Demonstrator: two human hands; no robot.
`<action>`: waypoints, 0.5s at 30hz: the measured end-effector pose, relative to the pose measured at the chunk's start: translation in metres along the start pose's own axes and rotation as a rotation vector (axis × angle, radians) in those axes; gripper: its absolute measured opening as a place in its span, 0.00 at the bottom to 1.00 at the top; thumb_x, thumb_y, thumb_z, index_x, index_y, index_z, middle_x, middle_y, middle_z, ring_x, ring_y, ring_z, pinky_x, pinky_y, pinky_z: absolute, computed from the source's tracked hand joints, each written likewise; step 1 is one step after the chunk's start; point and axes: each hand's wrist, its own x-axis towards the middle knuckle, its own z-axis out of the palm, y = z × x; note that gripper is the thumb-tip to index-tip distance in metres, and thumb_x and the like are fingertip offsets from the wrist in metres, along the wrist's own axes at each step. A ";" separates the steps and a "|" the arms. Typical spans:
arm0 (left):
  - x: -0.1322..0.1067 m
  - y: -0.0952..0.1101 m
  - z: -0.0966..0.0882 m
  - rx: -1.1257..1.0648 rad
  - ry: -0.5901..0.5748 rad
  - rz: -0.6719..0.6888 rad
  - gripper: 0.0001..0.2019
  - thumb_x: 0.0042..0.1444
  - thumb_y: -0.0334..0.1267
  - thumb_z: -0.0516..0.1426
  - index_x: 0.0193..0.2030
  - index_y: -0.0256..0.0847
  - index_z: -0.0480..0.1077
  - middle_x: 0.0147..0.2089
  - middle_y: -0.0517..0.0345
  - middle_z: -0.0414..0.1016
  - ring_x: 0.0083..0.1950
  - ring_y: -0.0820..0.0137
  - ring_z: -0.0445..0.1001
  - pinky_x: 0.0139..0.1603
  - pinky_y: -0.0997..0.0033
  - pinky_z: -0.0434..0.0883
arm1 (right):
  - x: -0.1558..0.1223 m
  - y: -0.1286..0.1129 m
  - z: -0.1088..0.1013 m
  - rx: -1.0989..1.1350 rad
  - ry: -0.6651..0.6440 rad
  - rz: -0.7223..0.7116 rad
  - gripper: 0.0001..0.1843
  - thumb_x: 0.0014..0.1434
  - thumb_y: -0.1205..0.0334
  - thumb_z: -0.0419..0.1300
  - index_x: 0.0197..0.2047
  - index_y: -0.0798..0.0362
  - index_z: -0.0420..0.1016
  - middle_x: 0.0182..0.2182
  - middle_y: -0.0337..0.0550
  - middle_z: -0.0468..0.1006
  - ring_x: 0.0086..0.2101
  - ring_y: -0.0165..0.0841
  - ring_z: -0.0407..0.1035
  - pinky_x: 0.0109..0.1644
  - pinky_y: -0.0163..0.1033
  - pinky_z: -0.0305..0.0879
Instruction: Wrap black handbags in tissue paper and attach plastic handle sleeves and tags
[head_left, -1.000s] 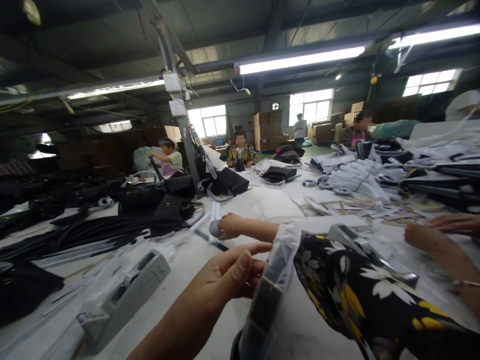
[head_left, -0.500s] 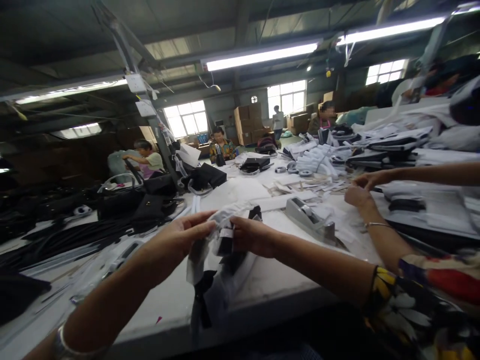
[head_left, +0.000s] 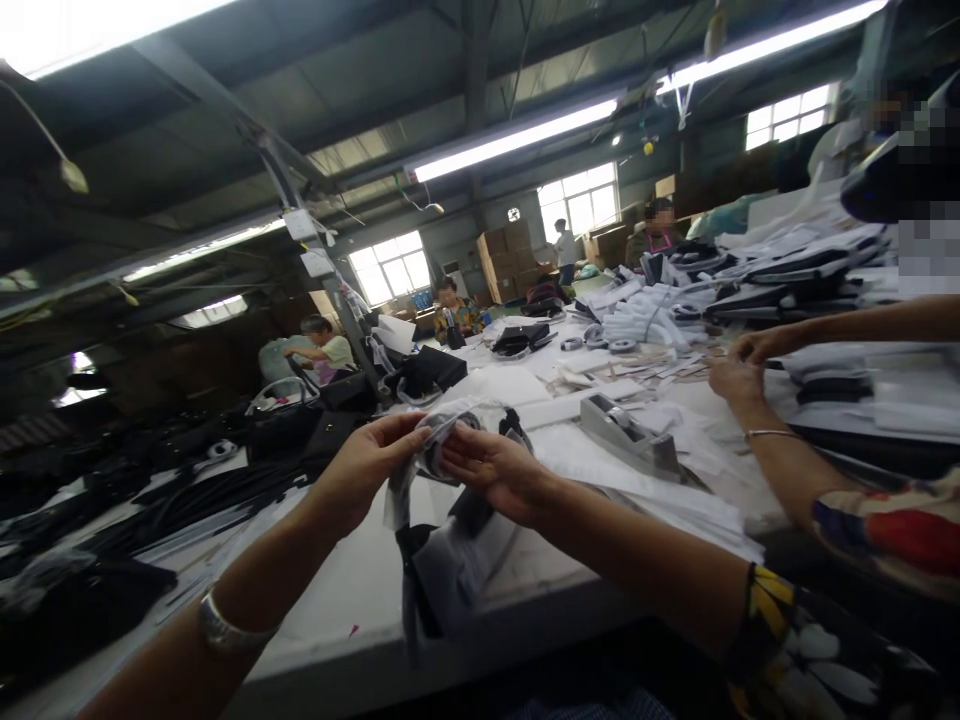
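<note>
My left hand (head_left: 364,465) pinches a strap (head_left: 450,425) covered in whitish, partly see-through wrapping, at its left side. On the right side of this strap, my right hand (head_left: 499,472) has its thumb and fingers against it, the fingers fairly straight. The strap curves into a loop between both hands. Below it hangs a black-and-white piece, perhaps a bag (head_left: 457,560), blurred and partly over the table's front edge. Just right of my right hand stands a grey tape dispenser (head_left: 626,435).
A co-worker's hands (head_left: 739,370) work at the right beside stacked black-and-white pieces (head_left: 832,385). White wrapped rolls (head_left: 649,310) and paper scraps lie farther back on the white table (head_left: 330,590). Black bags and straps (head_left: 217,515) fill the left. A metal post (head_left: 349,310) rises behind.
The view has shifted, so the scene sits slightly right and tilted. My right hand has turned from a closed grip to straighter fingers on the strap, which now curls into a loop.
</note>
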 end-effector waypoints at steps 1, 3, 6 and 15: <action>0.001 0.000 0.000 0.008 -0.003 -0.004 0.26 0.45 0.48 0.71 0.49 0.39 0.78 0.45 0.52 0.82 0.41 0.70 0.77 0.43 0.76 0.71 | -0.001 0.000 0.000 -0.009 -0.001 -0.010 0.08 0.64 0.63 0.63 0.42 0.60 0.78 0.39 0.47 0.81 0.38 0.30 0.77 0.52 0.37 0.71; 0.002 0.001 -0.001 0.025 -0.015 -0.015 0.27 0.44 0.48 0.71 0.50 0.38 0.77 0.45 0.50 0.82 0.40 0.68 0.77 0.43 0.74 0.71 | -0.002 0.001 0.000 -0.031 0.007 -0.027 0.10 0.63 0.58 0.64 0.41 0.58 0.78 0.38 0.44 0.80 0.37 0.28 0.75 0.50 0.36 0.70; 0.005 0.000 -0.003 0.044 -0.025 -0.025 0.27 0.44 0.49 0.71 0.49 0.37 0.77 0.45 0.49 0.81 0.39 0.68 0.77 0.42 0.72 0.71 | -0.003 0.005 0.002 -0.056 0.007 -0.055 0.13 0.60 0.54 0.67 0.39 0.56 0.78 0.37 0.40 0.79 0.37 0.27 0.73 0.47 0.35 0.68; 0.003 0.006 -0.008 0.238 -0.040 -0.046 0.32 0.48 0.57 0.67 0.56 0.41 0.71 0.49 0.52 0.80 0.49 0.61 0.77 0.47 0.70 0.71 | -0.005 0.010 0.019 -0.093 0.073 -0.068 0.11 0.59 0.57 0.67 0.40 0.56 0.77 0.33 0.39 0.76 0.31 0.25 0.70 0.41 0.33 0.66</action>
